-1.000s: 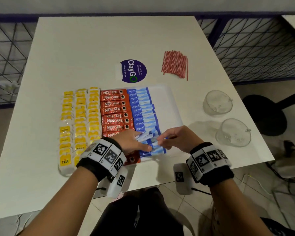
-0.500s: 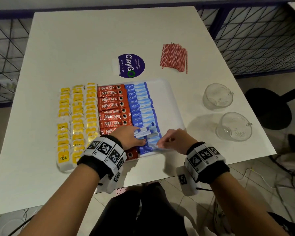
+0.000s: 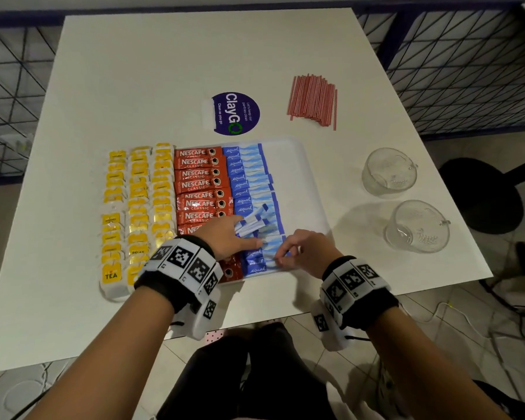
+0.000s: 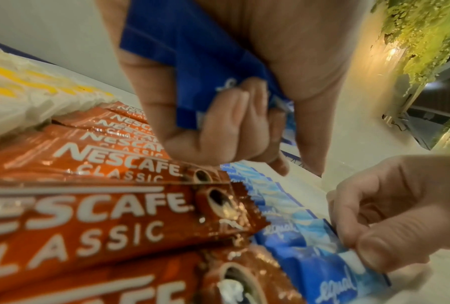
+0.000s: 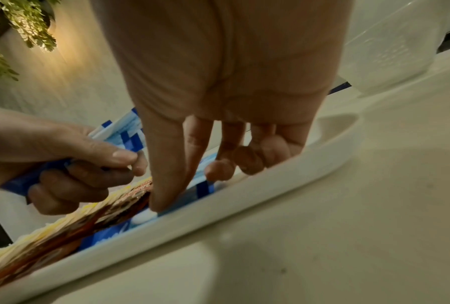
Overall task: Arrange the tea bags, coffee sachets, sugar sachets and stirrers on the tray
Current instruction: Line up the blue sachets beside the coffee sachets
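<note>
A white tray (image 3: 297,183) holds three columns of yellow tea bags (image 3: 140,204), a column of red coffee sachets (image 3: 199,183) and a column of blue sugar sachets (image 3: 249,177). My left hand (image 3: 229,237) grips a fanned bundle of sugar sachets (image 3: 253,222) over the tray's near part; the bundle (image 4: 192,67) sits in curled fingers. My right hand (image 3: 285,256) pinches the end of one sugar sachet (image 4: 332,273) lying at the near end of the blue column, by the tray's rim (image 5: 244,205). Red stirrers (image 3: 312,101) lie in a pile on the table beyond the tray.
Two clear glass cups (image 3: 388,171) (image 3: 417,225) stand right of the tray. A round purple sticker (image 3: 235,113) is on the white table (image 3: 164,71) behind it. The tray's right strip is bare. The table's near edge runs just below my wrists.
My right hand has drawn one sugar sachet away from the left hand's bundle and brought it down to the near end of the blue column. The left hand stays put.
</note>
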Action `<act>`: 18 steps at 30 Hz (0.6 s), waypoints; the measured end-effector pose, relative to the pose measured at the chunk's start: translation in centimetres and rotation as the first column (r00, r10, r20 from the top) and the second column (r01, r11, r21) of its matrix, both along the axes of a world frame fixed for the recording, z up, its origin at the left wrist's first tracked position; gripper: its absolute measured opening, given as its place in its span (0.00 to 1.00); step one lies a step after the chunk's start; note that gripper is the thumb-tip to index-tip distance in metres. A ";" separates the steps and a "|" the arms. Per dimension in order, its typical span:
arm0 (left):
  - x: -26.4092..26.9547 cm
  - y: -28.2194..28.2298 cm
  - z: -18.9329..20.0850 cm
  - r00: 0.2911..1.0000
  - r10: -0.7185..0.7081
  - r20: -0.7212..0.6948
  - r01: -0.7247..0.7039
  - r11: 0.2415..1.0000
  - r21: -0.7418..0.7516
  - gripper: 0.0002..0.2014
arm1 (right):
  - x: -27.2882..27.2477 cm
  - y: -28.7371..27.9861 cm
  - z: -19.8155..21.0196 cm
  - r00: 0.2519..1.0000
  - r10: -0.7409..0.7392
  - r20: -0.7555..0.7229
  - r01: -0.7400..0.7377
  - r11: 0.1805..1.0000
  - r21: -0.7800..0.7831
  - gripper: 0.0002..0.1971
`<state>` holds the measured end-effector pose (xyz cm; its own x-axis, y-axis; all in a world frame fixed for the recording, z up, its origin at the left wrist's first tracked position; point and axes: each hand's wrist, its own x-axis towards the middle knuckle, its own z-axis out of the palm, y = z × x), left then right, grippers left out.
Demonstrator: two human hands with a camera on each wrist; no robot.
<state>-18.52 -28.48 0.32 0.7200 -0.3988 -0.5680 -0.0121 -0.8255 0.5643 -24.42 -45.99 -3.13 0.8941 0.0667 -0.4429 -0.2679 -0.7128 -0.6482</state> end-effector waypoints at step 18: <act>0.7 0.0 3.9 0.871 0.301 -0.388 -0.449 0.808 -0.382 0.28 | 6.2 3.4 5.9 0.996 -0.042 -0.079 0.067 0.936 0.347 0.26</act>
